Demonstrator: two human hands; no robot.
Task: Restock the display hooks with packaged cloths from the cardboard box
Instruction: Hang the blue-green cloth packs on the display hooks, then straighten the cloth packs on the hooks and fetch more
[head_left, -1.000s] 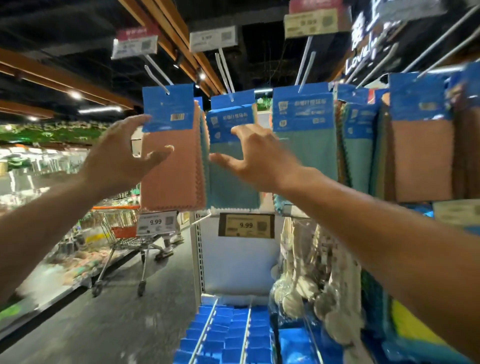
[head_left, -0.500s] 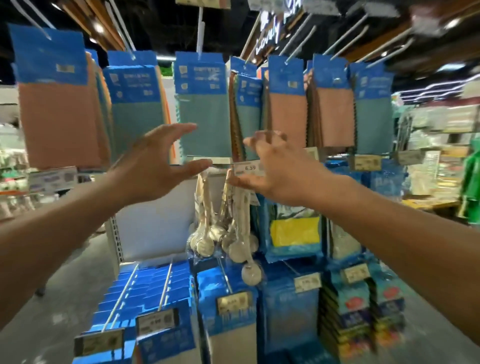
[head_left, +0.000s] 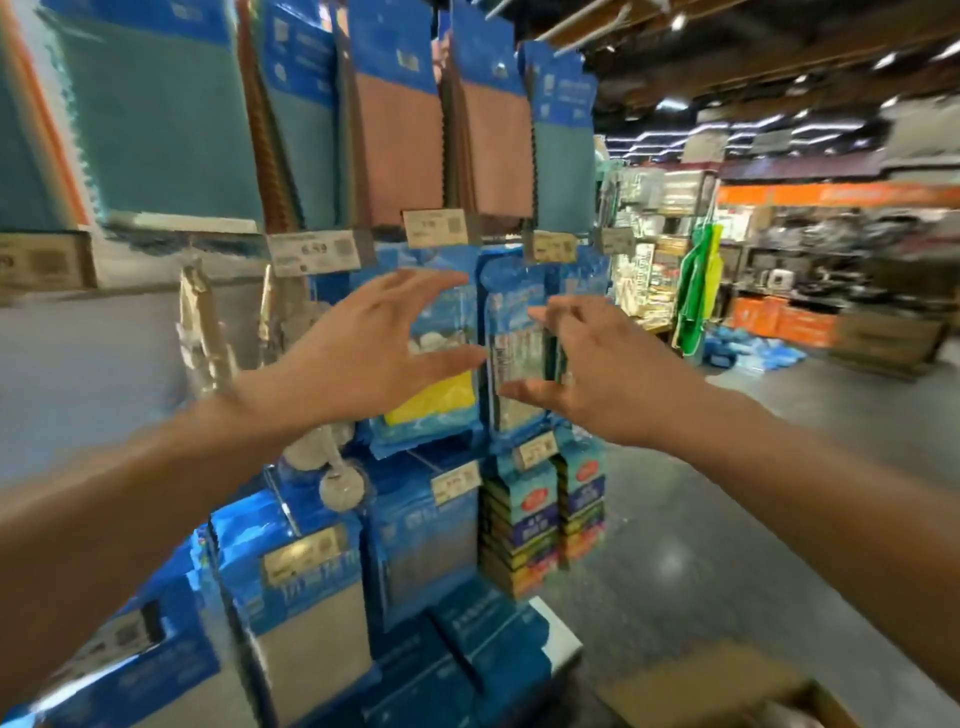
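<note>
Packaged cloths hang in rows on display hooks at the top: teal packs (head_left: 161, 119) on the left, pink packs (head_left: 397, 145) in the middle, another teal pack (head_left: 563, 166) to the right. My left hand (head_left: 374, 348) and my right hand (head_left: 597, 364) are both raised in front of the lower hanging packets, fingers spread, holding nothing. The cardboard box (head_left: 727, 691) shows only its flap at the bottom right, on the floor. The whole view is blurred by motion.
Price tags (head_left: 311, 252) hang under the cloth rows. Blue packets (head_left: 306, 587) and stacked sponges (head_left: 519, 530) fill the lower hooks. The grey aisle floor (head_left: 701, 493) runs right toward orange shelving (head_left: 779, 322) and green aprons (head_left: 701, 280).
The view has swung right and down. Both hands have dropped from the cloth rows to the lower packets. The cardboard box has come into view at the bottom right.
</note>
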